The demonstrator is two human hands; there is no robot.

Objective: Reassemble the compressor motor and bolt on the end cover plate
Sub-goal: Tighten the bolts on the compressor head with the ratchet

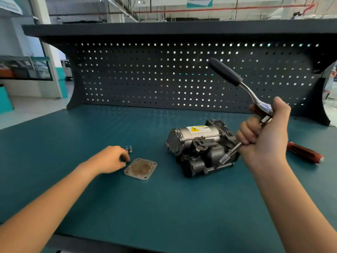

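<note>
Motor [198, 148] lies on bench [164, 207]. Plate [140, 168] flat, left of motor; bolts [129, 149] farther left. Left hand [113, 158] there, fingertips [126, 158] curled down; pinching bolt or not, cannot tell. Right hand [262, 132] clamps ratchet [235, 79] right of motor. Advice: seat plate square, finger-start bolts, tighten crosswise.

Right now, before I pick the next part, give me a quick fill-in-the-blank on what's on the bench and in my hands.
The ratchet is gripped by the ____ hand.
The cover plate lies loose on the bench, to the ____ of the compressor.
The screwdriver has a ____ handle.
The cover plate has ____ corner holes.
Missing words: right; left; red; four.
</note>
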